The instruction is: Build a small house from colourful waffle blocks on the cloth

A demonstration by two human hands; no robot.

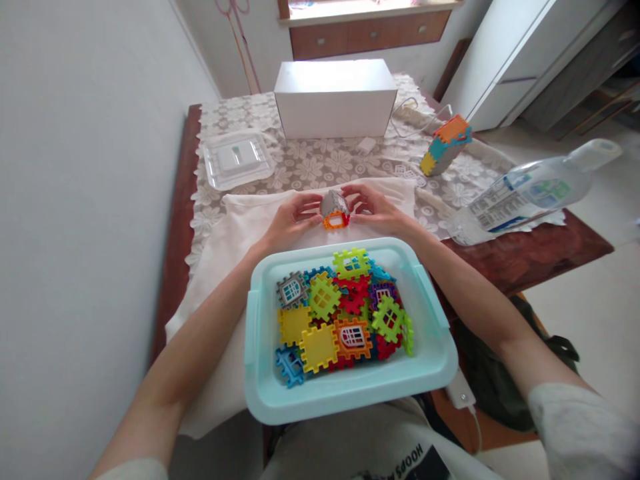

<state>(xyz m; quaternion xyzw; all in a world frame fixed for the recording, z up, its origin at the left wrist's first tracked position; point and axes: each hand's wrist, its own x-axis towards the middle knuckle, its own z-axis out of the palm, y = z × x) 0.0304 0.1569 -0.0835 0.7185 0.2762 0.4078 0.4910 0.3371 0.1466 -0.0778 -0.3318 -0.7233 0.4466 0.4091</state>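
My left hand (293, 217) and my right hand (373, 208) meet over a white cloth (235, 233), both pinching a small assembly of interlocking plastic tiles (335, 209). It has a grey tile on top and an orange tile below. In front of me a pale blue bin (260, 333) rests on my lap and the table edge, filled with several coloured tiles (345, 313) in yellow, green, red, blue, orange and grey. A finished multicoloured tile block (445, 145) lies far right on the table.
A white box (335, 97) stands at the back of the lace-covered table (320, 160). A clear plastic lid (235, 159) lies back left. A clear water bottle (530, 193) lies at the right edge. Charger and cable (400, 120) sit near the box. Wall close on the left.
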